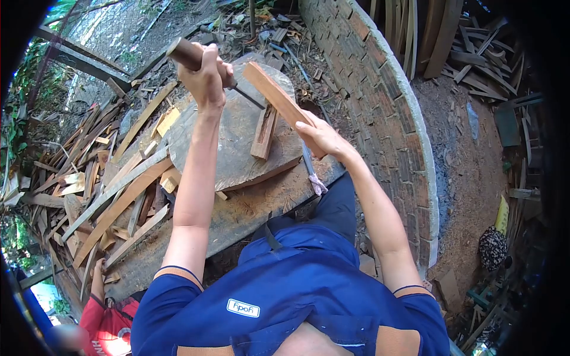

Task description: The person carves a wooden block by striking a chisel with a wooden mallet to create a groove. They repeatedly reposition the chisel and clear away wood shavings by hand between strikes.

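Note:
My left hand (206, 74) is wrapped round the thick brown handle (185, 53) of a chisel-like tool. Its thin dark shaft (249, 98) slants down towards a small grooved wood block (264, 133) on a large round stump (228, 145); the tip's exact contact is unclear. In my right hand (320, 135) is a straight reddish-brown wooden bar (276, 95), gripped near its lower end. The bar slants over the block's upper end and hides part of it.
Wood strips and offcuts (127, 190) pile up left of the stump. A curved brick wall (380, 101) runs along the right. Beside my knee hangs a cloth-tied strip (317, 184). A person in red (110, 323) is at lower left, one hand by the pile.

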A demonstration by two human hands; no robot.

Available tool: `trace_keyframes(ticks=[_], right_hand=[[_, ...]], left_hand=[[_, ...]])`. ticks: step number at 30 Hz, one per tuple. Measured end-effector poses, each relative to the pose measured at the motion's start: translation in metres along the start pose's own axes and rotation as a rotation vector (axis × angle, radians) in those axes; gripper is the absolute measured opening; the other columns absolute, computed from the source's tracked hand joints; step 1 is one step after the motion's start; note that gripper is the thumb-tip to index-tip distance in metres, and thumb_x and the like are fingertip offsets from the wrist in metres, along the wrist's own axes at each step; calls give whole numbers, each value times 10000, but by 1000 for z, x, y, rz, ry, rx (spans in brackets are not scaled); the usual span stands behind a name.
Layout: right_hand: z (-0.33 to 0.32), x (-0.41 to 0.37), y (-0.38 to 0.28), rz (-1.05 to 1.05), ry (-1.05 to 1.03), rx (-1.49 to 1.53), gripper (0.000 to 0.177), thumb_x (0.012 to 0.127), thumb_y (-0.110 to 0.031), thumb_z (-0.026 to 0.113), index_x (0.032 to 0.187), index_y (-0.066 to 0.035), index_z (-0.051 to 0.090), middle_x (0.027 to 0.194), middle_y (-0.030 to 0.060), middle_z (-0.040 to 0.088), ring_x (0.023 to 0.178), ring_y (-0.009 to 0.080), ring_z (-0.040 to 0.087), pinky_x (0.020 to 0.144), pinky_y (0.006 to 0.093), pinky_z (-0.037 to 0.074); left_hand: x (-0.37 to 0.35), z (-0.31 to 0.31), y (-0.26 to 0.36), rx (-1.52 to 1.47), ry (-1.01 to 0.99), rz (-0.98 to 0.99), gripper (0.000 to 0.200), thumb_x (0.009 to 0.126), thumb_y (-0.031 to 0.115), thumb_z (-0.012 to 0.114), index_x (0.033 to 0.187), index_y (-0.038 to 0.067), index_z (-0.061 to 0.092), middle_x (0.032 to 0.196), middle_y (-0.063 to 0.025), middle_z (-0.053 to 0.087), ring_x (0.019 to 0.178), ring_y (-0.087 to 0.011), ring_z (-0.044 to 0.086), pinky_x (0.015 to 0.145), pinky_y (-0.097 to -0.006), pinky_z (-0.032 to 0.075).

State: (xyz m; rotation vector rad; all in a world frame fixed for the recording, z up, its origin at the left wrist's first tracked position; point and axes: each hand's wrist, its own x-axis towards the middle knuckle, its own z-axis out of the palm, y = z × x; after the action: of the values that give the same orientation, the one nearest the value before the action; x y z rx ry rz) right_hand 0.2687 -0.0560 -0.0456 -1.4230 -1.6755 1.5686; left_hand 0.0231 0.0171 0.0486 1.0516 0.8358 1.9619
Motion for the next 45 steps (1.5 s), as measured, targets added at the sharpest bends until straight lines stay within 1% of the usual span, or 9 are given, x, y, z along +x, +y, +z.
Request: trace_keyframes(ticks=[10,20,25,31,33,35,37,41,45], right_hand=[[-3,-11,-18,173,-96,225,641,944,-463,551,1480,-175,349,934,32,509,760,120,542,509,294,499],[-1,-14,-19,160,-97,280,636,953,-462,549,1481,-177,337,898,31,516,709,111,543,497,278,492],[-3,-22,-61,417,40,694,590,1004,-359,466,1471,-65,257,753,51,543,546,99,529,425,218,474],[-47,-47,-194,-619,417,52,609,955,-462,514,1397,-52,429,696,23,567,527,65,573,423,196,487],[-51,-48,-201,-654,519,-342,511,971,-384,532,1373,-72,482,905,101,655,681,193,658,656,342,573],[-57,-47,-200,-743,496,-539,492,976,-355,536,1373,-68,490,1021,126,682,747,242,678,750,398,573],[-60,-57,-207,-353,230,-894,498,976,-327,541,1392,-61,476,1213,135,654,867,297,679,860,452,520],[-61,-55,-221,-756,419,-565,527,963,-336,559,1454,-191,434,1170,170,668,868,273,675,838,424,512],[-61,-37,-197,-508,255,-740,553,955,-318,544,1470,-169,407,1154,128,665,713,150,620,564,290,498]], left_hand=[[-2,12,-36,50,122,17,177,881,13,638,808,51,482,642,-45,540,482,-118,553,406,-279,484],[-4,26,-45,276,122,58,153,873,-7,619,940,3,483,637,-57,571,465,-128,576,396,-248,498],[-8,33,-71,452,-21,293,240,878,8,641,985,29,427,652,-36,571,471,-102,565,393,-233,460],[-19,43,-60,453,-72,278,201,866,35,675,929,47,484,674,-10,566,507,-73,559,439,-216,451],[-22,48,-53,454,-78,222,283,817,87,708,1055,35,564,832,-65,670,732,-138,662,684,-283,522],[-20,53,-58,413,-98,308,287,812,85,707,1055,33,563,845,-66,679,740,-144,669,688,-290,526],[-17,54,-59,388,-135,403,289,800,89,704,1045,31,561,851,-77,697,734,-169,686,681,-310,538],[-23,56,-52,483,-122,333,267,794,96,700,1015,44,559,778,-97,674,697,-174,679,643,-320,529],[-20,57,-49,375,-119,314,273,786,104,697,1021,53,568,787,-84,652,694,-162,654,648,-312,517]])
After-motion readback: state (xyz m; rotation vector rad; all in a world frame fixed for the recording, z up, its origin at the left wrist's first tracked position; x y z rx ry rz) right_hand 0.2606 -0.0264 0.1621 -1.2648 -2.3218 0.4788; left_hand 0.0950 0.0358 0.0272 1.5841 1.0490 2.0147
